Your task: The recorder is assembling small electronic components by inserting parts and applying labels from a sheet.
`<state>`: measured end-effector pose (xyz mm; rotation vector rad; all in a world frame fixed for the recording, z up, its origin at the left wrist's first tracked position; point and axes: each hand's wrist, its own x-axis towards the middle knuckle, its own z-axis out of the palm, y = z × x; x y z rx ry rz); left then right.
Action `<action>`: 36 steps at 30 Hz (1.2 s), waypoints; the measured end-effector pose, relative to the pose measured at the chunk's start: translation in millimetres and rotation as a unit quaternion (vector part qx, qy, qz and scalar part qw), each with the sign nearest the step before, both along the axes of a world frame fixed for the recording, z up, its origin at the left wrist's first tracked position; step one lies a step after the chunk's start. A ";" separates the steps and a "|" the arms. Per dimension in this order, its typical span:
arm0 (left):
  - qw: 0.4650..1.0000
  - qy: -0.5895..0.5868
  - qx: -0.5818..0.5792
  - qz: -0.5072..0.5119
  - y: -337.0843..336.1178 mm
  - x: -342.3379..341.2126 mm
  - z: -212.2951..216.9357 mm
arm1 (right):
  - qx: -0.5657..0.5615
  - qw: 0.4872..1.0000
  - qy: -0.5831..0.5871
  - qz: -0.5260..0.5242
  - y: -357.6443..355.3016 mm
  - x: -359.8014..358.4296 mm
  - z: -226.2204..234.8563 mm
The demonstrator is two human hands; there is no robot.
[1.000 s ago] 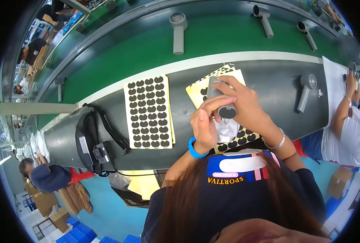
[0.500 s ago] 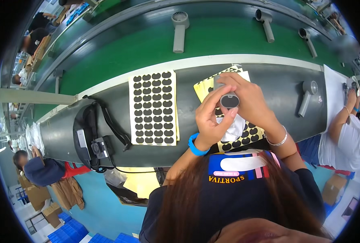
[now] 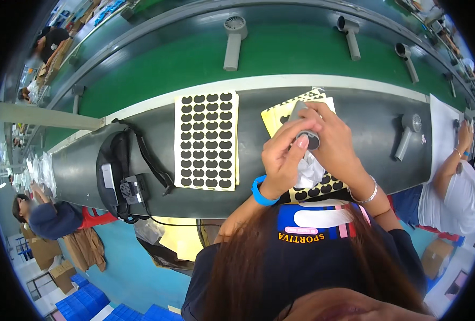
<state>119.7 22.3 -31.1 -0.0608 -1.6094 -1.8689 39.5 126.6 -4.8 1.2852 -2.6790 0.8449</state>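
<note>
Between my hands is a grey handheld fan [image 3: 298,109], its handle end toward me and the rest mostly covered by my fingers. A dark oval sticker [image 3: 313,142] sits on that end. My left hand [image 3: 283,160], blue band at the wrist, grips it with the thumb pressed against the sticker. Wrapped around the far side is my right hand [image 3: 334,138], a silver bracelet below it. Crumpled white paper or cloth [image 3: 310,172] lies beneath my hands. Under that are sticker sheets [image 3: 323,188] with black ovals, partly hidden.
A stack of sticker sheets [image 3: 207,142] lies left on the dark bench [image 3: 259,160]. Farther left rests a black strapped pouch [image 3: 113,171] with a cabled device. Another fan [image 3: 407,136] lies right. Several fans, including one [image 3: 234,44], lie on the green belt [image 3: 157,75]. A co-worker [image 3: 451,187] sits right.
My left thumb has moved from the edge of the fan's end onto the dark sticker, covering part of it. The end has tilted slightly. The whole view has shifted a little.
</note>
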 end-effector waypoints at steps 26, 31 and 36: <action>0.964 -0.152 -0.163 0.143 -65.2 20.8 8.1 | -0.017 0.963 0.242 0.121 -37.8 -187.1 -47.2; 0.848 -0.195 -0.439 0.224 -149.1 -19.7 2.8 | -0.120 0.987 0.091 0.057 8.5 -102.7 -27.2; 0.727 -0.255 -0.571 0.286 -208.5 -72.9 -39.6 | -0.180 0.983 -0.035 0.028 44.0 -33.9 -27.3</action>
